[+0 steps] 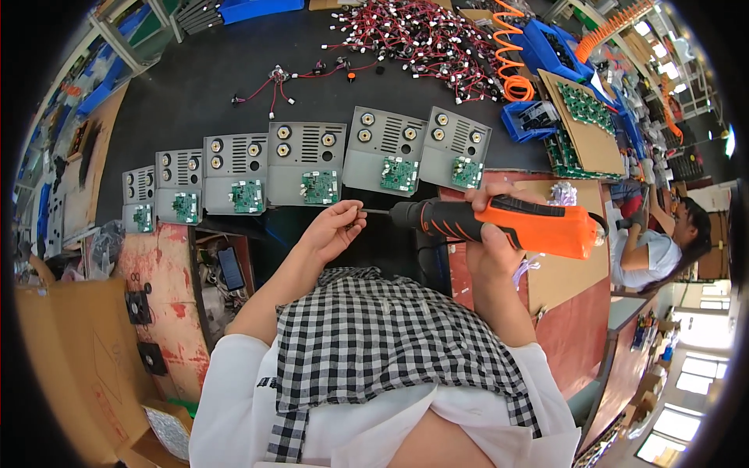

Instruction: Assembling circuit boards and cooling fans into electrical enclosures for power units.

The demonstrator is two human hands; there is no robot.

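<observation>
My right hand point(495, 257) grips an orange and black electric screwdriver point(558, 226), held level with its bit point(377, 211) pointing left. At the bit's tip the fingers of my left hand point(334, 232) are pinched together. Whatever small thing they hold there is too small to make out. Just beyond my hands stands a row of several grey metal panels with slots, round brass-coloured fittings and a green circuit board each. The nearest to my left hand is the middle panel point(307, 152) with its circuit board point(320, 187); another panel point(384, 140) is to its right.
Red-wired connectors point(421, 47) lie heaped at the back of the black table point(187, 93). A coiled orange hose point(511, 58) hangs near blue bins point(546, 51). Circuit boards on cardboard point(577, 117) are stacked at right. A co-worker point(655, 242) sits beyond; a cardboard box point(78, 359) stands left.
</observation>
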